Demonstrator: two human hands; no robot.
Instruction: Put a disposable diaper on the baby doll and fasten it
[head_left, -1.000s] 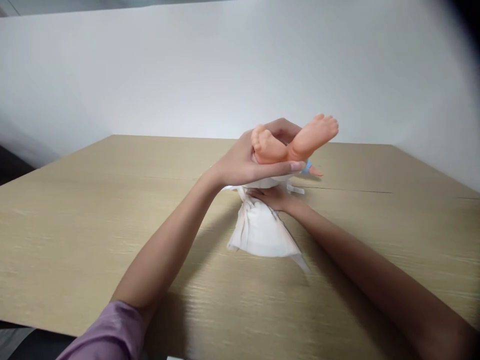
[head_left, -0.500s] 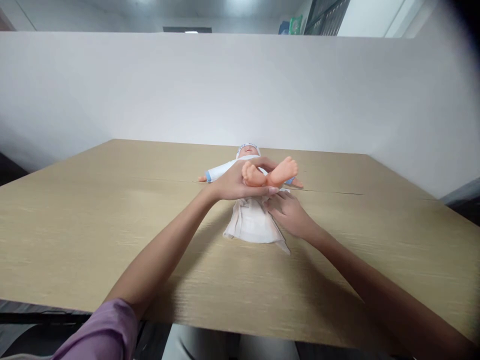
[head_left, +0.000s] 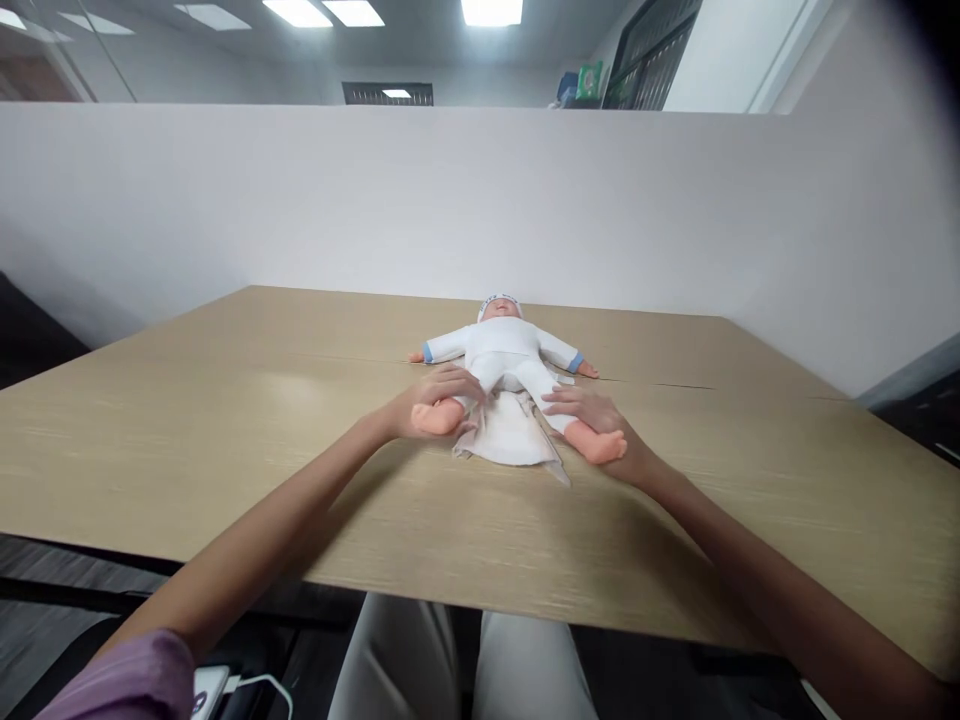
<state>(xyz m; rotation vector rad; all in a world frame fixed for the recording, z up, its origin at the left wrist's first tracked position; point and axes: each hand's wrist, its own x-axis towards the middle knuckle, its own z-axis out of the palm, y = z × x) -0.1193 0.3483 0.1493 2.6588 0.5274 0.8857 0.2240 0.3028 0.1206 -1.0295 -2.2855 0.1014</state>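
A baby doll [head_left: 502,345] in a white suit with blue cuffs and a printed cap lies on its back, arms spread and feet toward me. Its legs are parted. My left hand [head_left: 439,400] is wrapped round the leg on the left, the bare foot [head_left: 437,417] showing against the palm. On the other side my right hand [head_left: 592,410] holds the other leg, its fingers across the shin and the foot [head_left: 596,442] over the palm. A white diaper [head_left: 510,435] lies under the doll's bottom, its front part spread toward me between the legs.
The doll lies on a wide wooden table [head_left: 300,420] with a thin seam across it. A white partition [head_left: 375,200] rises behind the far edge. Below the near edge are my knees [head_left: 397,660] and a white device with a cable [head_left: 210,690].
My left hand held both feet together and raised; now the legs are lowered and apart, one in each hand. The right hand has left the diaper for a leg. The view has tilted up slightly.
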